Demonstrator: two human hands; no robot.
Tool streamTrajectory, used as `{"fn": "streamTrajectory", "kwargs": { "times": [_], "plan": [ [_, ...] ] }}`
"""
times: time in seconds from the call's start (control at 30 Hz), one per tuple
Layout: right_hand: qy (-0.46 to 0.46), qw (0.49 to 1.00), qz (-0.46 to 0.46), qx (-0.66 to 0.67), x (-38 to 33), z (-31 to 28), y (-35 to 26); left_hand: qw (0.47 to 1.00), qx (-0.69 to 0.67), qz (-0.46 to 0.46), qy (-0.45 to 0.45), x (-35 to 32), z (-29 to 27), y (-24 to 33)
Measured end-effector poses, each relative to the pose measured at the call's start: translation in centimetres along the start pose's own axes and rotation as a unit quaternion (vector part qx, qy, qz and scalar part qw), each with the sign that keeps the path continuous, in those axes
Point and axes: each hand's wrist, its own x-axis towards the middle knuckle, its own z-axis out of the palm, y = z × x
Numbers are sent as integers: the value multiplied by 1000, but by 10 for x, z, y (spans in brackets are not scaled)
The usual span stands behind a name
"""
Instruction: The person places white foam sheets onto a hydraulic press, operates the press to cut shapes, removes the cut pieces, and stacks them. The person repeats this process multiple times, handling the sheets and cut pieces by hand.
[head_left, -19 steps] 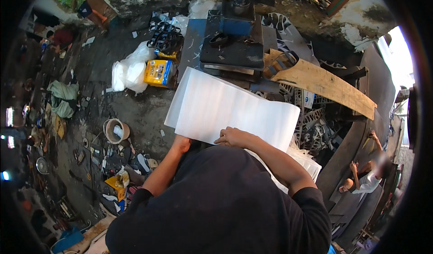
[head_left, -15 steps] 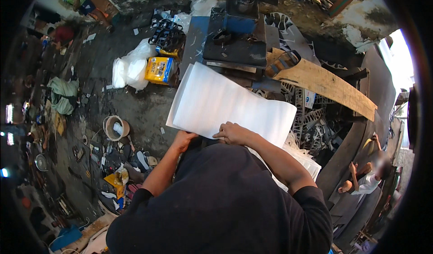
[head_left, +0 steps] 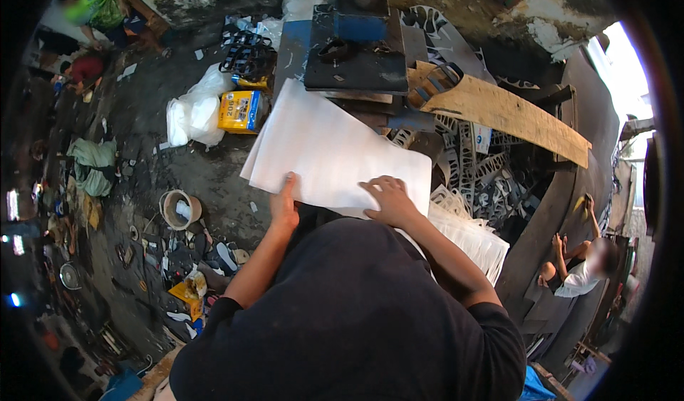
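A large white sheet (head_left: pixel 342 152), doubled or stacked in layers and resembling thin foam, lies across my lap. My left hand (head_left: pixel 285 205) pinches its near left edge, thumb on top and fingers out of sight beneath. Resting on the sheet's near right part is my right hand (head_left: pixel 391 200), fingers spread, with nothing gripped. To the right of my lap is a pile of white cut-out sheets (head_left: pixel 470 241). Beyond the white sheet stands a dark machine (head_left: pixel 356 66) with a flat block.
A curved wooden board (head_left: pixel 513 116) juts right from the machine, above a heap of cut-out scraps (head_left: pixel 491 180). Left are a yellow box (head_left: pixel 239 111), white plastic bags (head_left: pixel 196 116) and a bucket (head_left: pixel 181 210). A person (head_left: pixel 581 273) sits at right; others are far left.
The white sheet has shifted left and toward me. My left thumb has come onto its top face. My right hand has moved slightly right, its fingers spreading from a closer grip near the edge.
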Motion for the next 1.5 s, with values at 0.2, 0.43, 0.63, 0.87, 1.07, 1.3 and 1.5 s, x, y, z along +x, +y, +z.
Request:
{"fn": "streamTrajectory", "kwargs": {
  "times": [0.2, 0.43, 0.63, 0.87, 1.07, 1.3, 1.5],
  "plan": [
    [233, 828, 409, 305, -86, 55, 116, 997, -59, -55, 1, 13, -15, 1],
    [198, 524, 399, 726, -114, 112, 147, 992, -65, -86, -60, 37, -28, -2],
    [302, 596, 241, 704, -111, 62, 110, 992, -76, -66, -72, 39, -40, 10],
    [349, 661, 225, 625, -85, -3, 128, 991, -105, -32, -76, 36, -18, 13],
    [250, 603, 266, 709, -65, -41, 131, 980, -162, -10, -119, 22, -28, 30],
    [229, 627, 192, 719, -51, -45, 118, 976, -206, -10, -66, 26, -60, 26],
    [255, 685, 213, 649, -16, -37, 166, 976, -213, 3, -39, 54, -31, 13]
  ]
}}
